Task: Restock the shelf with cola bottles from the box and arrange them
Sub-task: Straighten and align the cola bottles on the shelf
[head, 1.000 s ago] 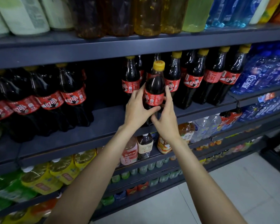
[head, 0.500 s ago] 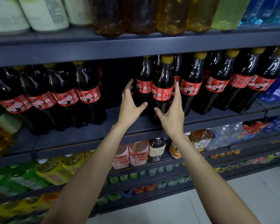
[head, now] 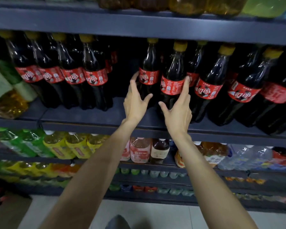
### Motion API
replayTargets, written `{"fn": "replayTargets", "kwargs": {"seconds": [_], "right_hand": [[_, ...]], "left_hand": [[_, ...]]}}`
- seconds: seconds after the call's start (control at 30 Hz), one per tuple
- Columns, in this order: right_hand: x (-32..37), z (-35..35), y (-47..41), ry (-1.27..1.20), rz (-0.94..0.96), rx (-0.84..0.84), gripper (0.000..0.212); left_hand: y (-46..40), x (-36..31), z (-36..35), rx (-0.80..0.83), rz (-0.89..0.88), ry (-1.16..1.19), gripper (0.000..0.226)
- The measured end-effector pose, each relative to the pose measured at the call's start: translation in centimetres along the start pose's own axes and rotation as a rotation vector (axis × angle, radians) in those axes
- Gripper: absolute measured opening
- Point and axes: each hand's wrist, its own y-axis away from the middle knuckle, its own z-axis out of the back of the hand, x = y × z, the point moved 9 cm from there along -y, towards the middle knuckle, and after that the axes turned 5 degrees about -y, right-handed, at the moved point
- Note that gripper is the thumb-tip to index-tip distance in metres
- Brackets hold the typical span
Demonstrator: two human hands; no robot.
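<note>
Cola bottles with yellow caps and red labels stand on the dark middle shelf [head: 82,116]. One group [head: 96,76] is at the left and a longer row [head: 208,90] runs to the right. Between them stand a front cola bottle [head: 172,83] and a second cola bottle [head: 149,76] just behind it to the left. My left hand [head: 135,100] lies with straight fingers against the left side of the second bottle. The fingers of my right hand [head: 178,109] point up along the right side of the front bottle. Neither hand grips anything.
A gap of bare shelf separates the left cola group from the two middle bottles. The shelf above [head: 139,25] hangs low over the caps. Lower shelves hold yellow, green and pink drink bottles [head: 139,151]. A blurred brown box shape [head: 10,210] sits on the floor at lower left.
One second ago both hands gripped the front bottle in the air. It now stands on the shelf, the hands have let go, and straight fingers touch the bottles' sides.
</note>
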Motion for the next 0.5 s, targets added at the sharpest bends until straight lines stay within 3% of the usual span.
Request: {"fn": "replayTargets", "kwargs": {"seconds": [0.2,0.4,0.5], "right_hand": [[0.9,-2.2,-0.9,-0.074,0.06,0.049,0.098],[1.8,-5.4,-2.9,-0.039,0.083,0.08,0.084],[2.1,-6.6,-3.7,0.0,0.095,0.095,0.088]], "left_hand": [[-3.1,2.1,0.5,-0.133,0.055,-0.1,0.082],[-7.5,3.8,-0.9,-0.142,0.046,-0.208,0.078],[-9.7,4.7,-1.7,-0.143,0.075,-0.241,0.076]]}}
